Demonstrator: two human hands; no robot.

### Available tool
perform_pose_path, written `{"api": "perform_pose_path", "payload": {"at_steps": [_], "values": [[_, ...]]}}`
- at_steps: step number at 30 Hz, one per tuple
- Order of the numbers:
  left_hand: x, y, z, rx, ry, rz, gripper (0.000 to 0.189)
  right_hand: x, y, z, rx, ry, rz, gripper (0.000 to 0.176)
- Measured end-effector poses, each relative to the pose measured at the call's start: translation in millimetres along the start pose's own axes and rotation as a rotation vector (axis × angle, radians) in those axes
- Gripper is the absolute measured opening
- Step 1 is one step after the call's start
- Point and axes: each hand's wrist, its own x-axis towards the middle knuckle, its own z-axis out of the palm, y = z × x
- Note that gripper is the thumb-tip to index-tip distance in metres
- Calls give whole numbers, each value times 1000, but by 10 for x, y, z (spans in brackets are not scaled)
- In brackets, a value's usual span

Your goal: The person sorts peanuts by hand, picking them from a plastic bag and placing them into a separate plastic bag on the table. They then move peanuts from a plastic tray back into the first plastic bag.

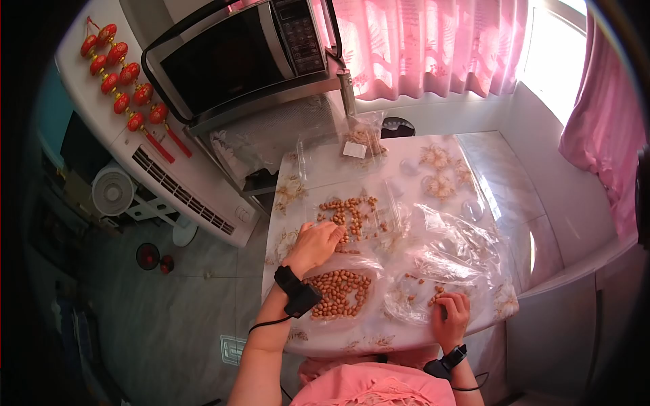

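Observation:
Brown nuts [351,215] lie spread on clear plastic near the middle of the flowered table. My left hand [315,245] rests at their left edge, its fingers bent down and touching the nuts; whether it grips any is hidden. Below it, a denser pile of nuts [342,292] sits in a clear plastic bag close to the table's front edge. On the right, my right hand [452,314] has curled fingers beside a few nuts [413,296] on another clear plastic bag [450,254]; its fingertips are too small to read.
A clear bag with a white label [355,149] lies at the back of the flowered table [386,345]. Behind on the left, a microwave [227,57] stands on a metal rack. Pink curtains [420,47] hang at the window, and red lantern ornaments [118,74] hang on a white appliance.

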Motion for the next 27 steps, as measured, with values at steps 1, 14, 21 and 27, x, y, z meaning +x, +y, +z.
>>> {"api": "perform_pose_path", "payload": {"at_steps": [1, 14, 21, 27], "values": [[6, -8, 27, -66, 161, 79, 48, -2, -3, -2, 2, 3, 2, 15], [19, -192, -59, -438, 26, -143, 50, 4, -4, 4, 15, 8, -1, 15], [197, -129, -7, -330, -154, -96, 51, 17, -14, -12, 7, 3, 0, 15], [102, -247, -209, -430, 179, -69, 54, 11, -7, 6, 17, 4, 4, 16]]}}
